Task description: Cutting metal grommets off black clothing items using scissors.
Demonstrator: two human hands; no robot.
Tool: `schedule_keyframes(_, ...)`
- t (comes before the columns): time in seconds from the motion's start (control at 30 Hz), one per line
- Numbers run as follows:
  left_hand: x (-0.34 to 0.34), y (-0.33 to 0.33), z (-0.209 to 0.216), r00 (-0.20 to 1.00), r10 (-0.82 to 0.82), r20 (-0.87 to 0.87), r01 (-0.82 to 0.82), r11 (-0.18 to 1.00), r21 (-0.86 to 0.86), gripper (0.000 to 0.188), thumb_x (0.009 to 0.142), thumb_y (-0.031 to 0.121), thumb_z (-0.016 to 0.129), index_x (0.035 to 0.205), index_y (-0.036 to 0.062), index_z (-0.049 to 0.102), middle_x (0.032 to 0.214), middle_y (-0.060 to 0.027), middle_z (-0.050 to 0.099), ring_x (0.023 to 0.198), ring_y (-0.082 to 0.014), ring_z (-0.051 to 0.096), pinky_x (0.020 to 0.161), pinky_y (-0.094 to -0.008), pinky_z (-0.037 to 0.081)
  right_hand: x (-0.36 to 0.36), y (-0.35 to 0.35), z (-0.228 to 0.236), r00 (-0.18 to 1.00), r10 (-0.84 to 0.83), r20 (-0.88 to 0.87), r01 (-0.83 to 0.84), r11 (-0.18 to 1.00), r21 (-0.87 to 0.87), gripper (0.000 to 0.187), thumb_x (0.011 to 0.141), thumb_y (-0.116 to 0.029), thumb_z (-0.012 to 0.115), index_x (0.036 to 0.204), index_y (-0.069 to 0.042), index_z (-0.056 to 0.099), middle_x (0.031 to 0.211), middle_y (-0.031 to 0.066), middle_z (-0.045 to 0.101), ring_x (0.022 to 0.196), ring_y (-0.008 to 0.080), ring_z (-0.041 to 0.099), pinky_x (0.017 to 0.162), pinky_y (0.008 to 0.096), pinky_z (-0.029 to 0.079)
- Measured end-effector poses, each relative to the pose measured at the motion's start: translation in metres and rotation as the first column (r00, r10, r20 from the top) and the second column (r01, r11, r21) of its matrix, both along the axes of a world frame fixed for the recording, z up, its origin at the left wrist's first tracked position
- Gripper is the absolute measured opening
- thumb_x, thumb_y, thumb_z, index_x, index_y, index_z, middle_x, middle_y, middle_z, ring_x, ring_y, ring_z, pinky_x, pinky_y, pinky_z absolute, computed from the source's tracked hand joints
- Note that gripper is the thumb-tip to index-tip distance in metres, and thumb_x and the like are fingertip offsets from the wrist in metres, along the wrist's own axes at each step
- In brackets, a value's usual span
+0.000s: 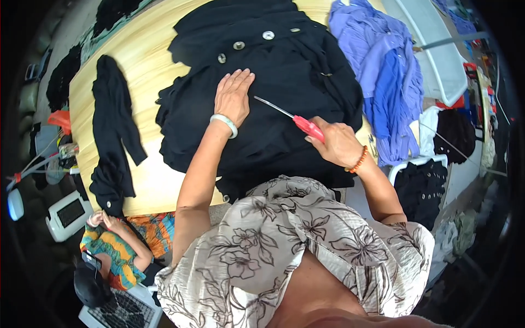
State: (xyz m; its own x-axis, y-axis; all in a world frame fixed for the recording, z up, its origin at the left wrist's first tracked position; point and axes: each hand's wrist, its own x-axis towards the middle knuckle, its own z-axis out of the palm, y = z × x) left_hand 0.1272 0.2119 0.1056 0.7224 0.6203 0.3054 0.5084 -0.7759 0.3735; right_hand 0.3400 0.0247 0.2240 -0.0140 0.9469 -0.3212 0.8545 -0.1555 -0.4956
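A broad pile of black garments [273,76] lies in front of me, with several silvery round fasteners [268,35] along a band near its far side. My left hand [233,98] rests flat on the black cloth, fingers stretched out and nothing in them. Held over the pile in my right hand [341,144] is a red-handled tool [307,128] with a long thin metal shaft, like a screwdriver. Its tip points far-left toward my left hand, apart from it. Whether the tip touches the cloth, I cannot tell.
A purple-blue garment heap [377,71] lies right of the pile, beside a pale plastic bin [432,54]. A single black garment [115,120] stretches along the table's [150,186] left side. Another person [115,257] works at the near left. A black-filled basket [420,188] stands at right.
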Motion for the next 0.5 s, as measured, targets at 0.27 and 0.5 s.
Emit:
schedule_keyframes(0.27,-0.127,-0.025,0.01,0.673,0.705,-0.223,-0.721,0.693,0.016,0.075,0.078,0.058,0.069,0.135,0.0132,0.051,0.134,-0.0102,0.055,0.13,-0.0332,0.044,0.106,-0.0654,0.021,0.007,-0.004,-0.022,0.989,0.056,-0.138,-0.038,0.991,0.13,0.026,0.083,-0.009,0.064,0.109,-0.006,0.059,0.088,0.0152,0.066,0.085,0.0338,0.065,0.073,0.042,0.052)
schedule_keyframes(0.5,-0.179,-0.051,0.04,0.823,0.561,-0.088,-0.566,0.798,-0.205,0.048,0.078,0.012,0.076,0.12,-0.0007,0.057,0.106,-0.0185,0.06,0.097,-0.0354,0.06,0.084,-0.0382,0.05,-0.023,0.018,-0.018,0.958,0.196,-0.209,-0.172,0.977,0.126,0.027,0.084,-0.009,0.063,0.111,-0.005,0.059,0.094,0.0158,0.066,0.088,0.0349,0.064,0.075,0.041,0.051)
